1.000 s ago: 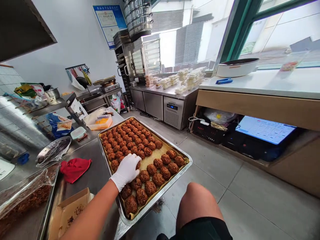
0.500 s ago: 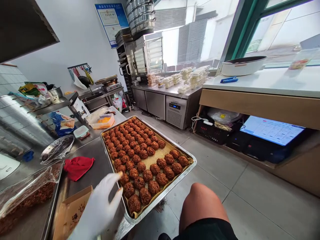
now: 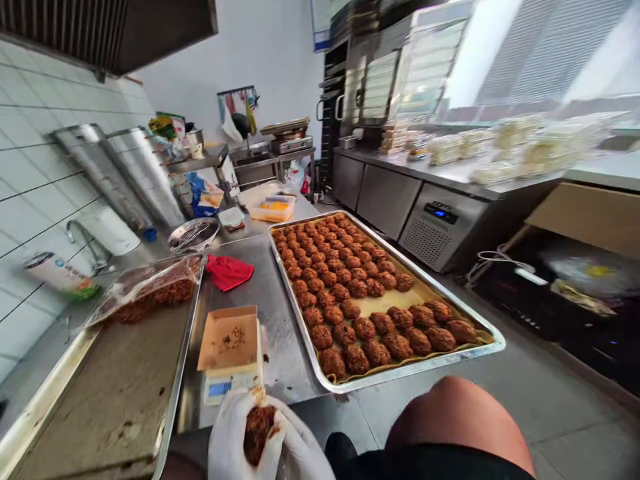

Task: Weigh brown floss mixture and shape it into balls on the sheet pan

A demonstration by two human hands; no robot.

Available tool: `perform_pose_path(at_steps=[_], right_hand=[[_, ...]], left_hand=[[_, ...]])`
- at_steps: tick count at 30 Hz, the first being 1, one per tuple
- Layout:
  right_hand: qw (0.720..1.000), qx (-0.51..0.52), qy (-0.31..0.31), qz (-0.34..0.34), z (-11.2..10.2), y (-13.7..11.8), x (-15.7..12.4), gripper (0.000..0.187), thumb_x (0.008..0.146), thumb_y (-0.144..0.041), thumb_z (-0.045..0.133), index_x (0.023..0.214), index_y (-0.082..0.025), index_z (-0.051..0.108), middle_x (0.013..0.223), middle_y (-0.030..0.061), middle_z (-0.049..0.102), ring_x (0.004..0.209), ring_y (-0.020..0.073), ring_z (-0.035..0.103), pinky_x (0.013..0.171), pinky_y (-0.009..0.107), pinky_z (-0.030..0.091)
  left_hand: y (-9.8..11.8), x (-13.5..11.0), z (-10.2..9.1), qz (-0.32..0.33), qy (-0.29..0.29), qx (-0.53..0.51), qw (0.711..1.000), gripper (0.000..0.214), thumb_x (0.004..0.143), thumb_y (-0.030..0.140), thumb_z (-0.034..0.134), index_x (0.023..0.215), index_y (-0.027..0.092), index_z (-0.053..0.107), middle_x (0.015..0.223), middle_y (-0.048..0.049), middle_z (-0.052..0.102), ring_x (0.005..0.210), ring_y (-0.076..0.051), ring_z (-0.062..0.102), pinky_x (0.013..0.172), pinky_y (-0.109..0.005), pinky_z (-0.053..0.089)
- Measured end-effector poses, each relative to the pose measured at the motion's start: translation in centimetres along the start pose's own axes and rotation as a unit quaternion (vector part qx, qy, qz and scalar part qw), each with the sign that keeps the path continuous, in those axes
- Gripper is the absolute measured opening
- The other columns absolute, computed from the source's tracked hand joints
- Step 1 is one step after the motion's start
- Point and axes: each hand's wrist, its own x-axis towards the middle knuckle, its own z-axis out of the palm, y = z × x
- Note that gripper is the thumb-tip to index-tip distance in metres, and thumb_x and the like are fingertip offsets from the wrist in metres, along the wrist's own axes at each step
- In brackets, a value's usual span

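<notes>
Both my gloved hands are cupped together at the bottom edge of the view, closed round a brown lump of mixture (image 3: 259, 432). My left hand (image 3: 231, 440) wraps its left side and my right hand (image 3: 303, 453) its right. Just above them stands a small scale (image 3: 231, 384) with a cardboard tray (image 3: 231, 337) on top. To the right lies a large metal baking tray (image 3: 395, 379) lined with paper and filled with several rows of brown balls (image 3: 345, 283). A long tray (image 3: 115, 393) on the left holds a plastic-covered heap of the brown mixture (image 3: 150, 290).
A red cloth (image 3: 227, 271) and a metal bowl (image 3: 194, 233) lie further back on the steel counter. My bare knee (image 3: 457, 420) is below the baking tray. A refrigerated counter (image 3: 430, 220) with stacked boxes runs along the right, an oven rack behind it.
The view has swung left and down. My left hand left the baking tray and came back to my lap, where both hands now close on a lump of mixture.
</notes>
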Motion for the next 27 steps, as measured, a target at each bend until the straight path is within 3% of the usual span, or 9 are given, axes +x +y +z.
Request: perform_pose_path(at_steps=[4,7,10,14,18,22,24,26,27], right_hand=[[0.999,-0.029,-0.018,0.013,1.2,0.0,-0.5,0.042,0.077,-0.033,0.077,0.113,-0.014,0.069,0.106,0.0129,0.074,0.097,0.0252,0.069,0.092,0.039,0.050],[0.999,-0.029,-0.012,0.042,2.1,0.2,-0.9,0.036,0.078,-0.026,0.076,0.112,-0.015,0.069,0.101,0.0102,0.074,0.091,0.0211,0.068,0.085,0.034,0.050],[0.999,-0.004,0.008,0.051,2.7,0.7,-1.1,0.033,0.077,-0.027,0.077,0.108,-0.017,0.070,0.095,0.0073,0.074,0.087,0.0190,0.067,0.083,0.032,0.051],[0.998,-0.011,0.014,0.061,3.1,0.8,-1.3,0.026,0.078,-0.032,0.077,0.095,-0.014,0.072,0.084,0.0059,0.072,0.079,0.0167,0.065,0.075,0.027,0.050],[0.996,-0.024,-0.003,0.084,3.1,0.1,-1.5,0.027,0.082,-0.034,0.073,0.098,-0.012,0.071,0.095,0.0087,0.072,0.083,0.0162,0.065,0.077,0.027,0.050],[0.994,-0.033,-0.036,0.097,3.0,-0.7,-1.6,0.021,0.086,-0.031,0.068,0.094,-0.012,0.070,0.091,0.0083,0.072,0.082,0.0154,0.066,0.078,0.026,0.049],[0.993,-0.045,-0.057,0.090,2.9,-1.0,-1.5,0.017,0.084,-0.026,0.069,0.091,-0.011,0.071,0.087,0.0073,0.072,0.079,0.0143,0.066,0.077,0.025,0.049],[0.995,-0.059,-0.051,0.064,2.8,-1.1,-1.4,0.019,0.081,-0.021,0.071,0.097,-0.011,0.072,0.092,0.0083,0.073,0.083,0.0164,0.066,0.081,0.028,0.049],[0.996,-0.066,-0.035,0.042,2.7,-1.1,-1.3,0.023,0.079,-0.020,0.073,0.101,-0.013,0.072,0.097,0.0090,0.073,0.088,0.0183,0.066,0.085,0.031,0.050]], left_hand=[[-1.5,-0.1,-1.6,0.045,-0.034,0.020,0.998,0.039,0.081,0.038,0.067,0.118,0.024,0.062,0.122,-0.0136,0.065,0.115,-0.034,0.060,0.099,-0.047,0.047],[-2.1,-0.6,-2.2,0.081,-0.013,0.043,0.996,0.032,0.085,0.030,0.061,0.116,0.023,0.062,0.119,-0.0131,0.066,0.112,-0.032,0.061,0.098,-0.043,0.048],[-1.9,-0.4,-2.5,0.115,0.013,0.052,0.992,0.021,0.085,0.023,0.059,0.106,0.022,0.064,0.104,-0.0114,0.068,0.100,-0.028,0.064,0.091,-0.040,0.050],[-1.2,0.5,-2.8,0.157,-0.020,0.051,0.986,0.009,0.086,0.017,0.056,0.088,0.023,0.062,0.080,-0.0056,0.065,0.078,-0.021,0.063,0.073,-0.031,0.051],[-0.8,0.9,-3.0,0.113,-0.038,0.083,0.990,0.020,0.090,0.021,0.053,0.071,0.024,0.058,0.066,-0.0027,0.057,0.062,-0.017,0.055,0.063,-0.030,0.045],[-0.6,1.0,-3.1,0.145,-0.051,0.104,0.983,0.029,0.088,0.021,0.055,0.060,0.025,0.051,0.056,-0.0006,0.047,0.055,-0.017,0.047,0.059,-0.030,0.041],[-0.8,1.0,-3.1,0.171,-0.068,0.091,0.979,0.023,0.087,0.019,0.054,0.065,0.024,0.055,0.064,-0.0033,0.053,0.062,-0.018,0.054,0.063,-0.030,0.045],[-1.3,1.0,-3.0,0.184,-0.064,0.086,0.977,0.009,0.087,0.019,0.054,0.086,0.021,0.063,0.091,-0.0102,0.065,0.086,-0.024,0.064,0.077,-0.034,0.052],[-1.6,0.9,-2.9,0.188,-0.050,0.095,0.976,0.017,0.087,0.020,0.054,0.101,0.019,0.063,0.107,-0.0134,0.065,0.100,-0.027,0.064,0.085,-0.037,0.053]])
